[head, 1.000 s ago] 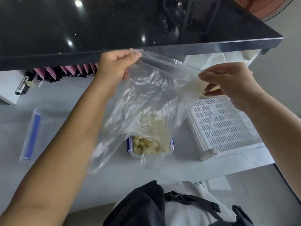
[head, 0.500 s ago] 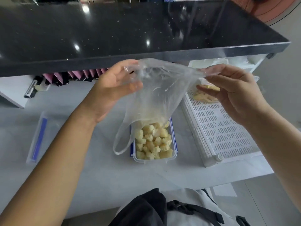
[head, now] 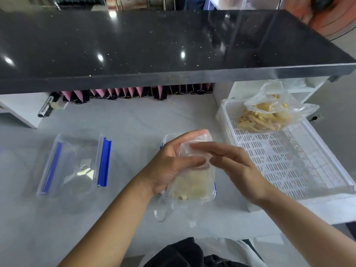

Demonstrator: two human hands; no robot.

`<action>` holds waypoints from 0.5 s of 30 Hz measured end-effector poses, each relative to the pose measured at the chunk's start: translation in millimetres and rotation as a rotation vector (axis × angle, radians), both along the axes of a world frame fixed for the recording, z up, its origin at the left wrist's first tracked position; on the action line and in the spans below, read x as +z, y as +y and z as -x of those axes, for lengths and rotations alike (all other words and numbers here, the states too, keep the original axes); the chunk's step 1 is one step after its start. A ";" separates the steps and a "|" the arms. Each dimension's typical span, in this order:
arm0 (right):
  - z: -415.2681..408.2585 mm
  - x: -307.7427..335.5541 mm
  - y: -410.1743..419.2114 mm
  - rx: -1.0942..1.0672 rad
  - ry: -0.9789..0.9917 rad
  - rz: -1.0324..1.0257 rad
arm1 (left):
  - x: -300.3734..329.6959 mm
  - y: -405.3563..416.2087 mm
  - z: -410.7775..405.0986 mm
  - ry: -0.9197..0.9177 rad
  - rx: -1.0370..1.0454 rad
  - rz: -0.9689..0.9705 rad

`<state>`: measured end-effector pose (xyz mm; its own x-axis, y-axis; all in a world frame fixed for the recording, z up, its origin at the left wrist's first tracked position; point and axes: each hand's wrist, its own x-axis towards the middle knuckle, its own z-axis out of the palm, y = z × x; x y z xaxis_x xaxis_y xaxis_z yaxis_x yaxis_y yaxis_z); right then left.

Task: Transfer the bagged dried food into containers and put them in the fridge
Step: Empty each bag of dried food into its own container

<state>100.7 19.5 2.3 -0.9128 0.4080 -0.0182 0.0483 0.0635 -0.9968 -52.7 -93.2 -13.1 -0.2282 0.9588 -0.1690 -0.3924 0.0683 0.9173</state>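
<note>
Spillage is the likely risk: the left hand (head: 169,166) grips the emptied plastic bag (head: 192,151) over the filled container (head: 194,185) on the desk (head: 134,124), right hand (head: 237,166) released; a careless tug could tip pieces out.

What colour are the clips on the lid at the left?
Blue clips on the clear lid, seen in the head view.

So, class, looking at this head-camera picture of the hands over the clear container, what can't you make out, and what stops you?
Head view only:
- Pale food pieces in the clear blue-clipped container: mostly hidden by the crumpled clear plastic bag and the left hand.
- Right hand: blurred by motion, so its contact with the bag is unclear.
- Black marker: label too small to read.
- White slotted basket: partly cut off by the right edge.
</note>
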 end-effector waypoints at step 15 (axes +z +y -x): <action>-2.0 -5.9 -22.7 0.019 -0.195 0.204 | -14.1 -20.0 6.5 0.026 0.624 0.080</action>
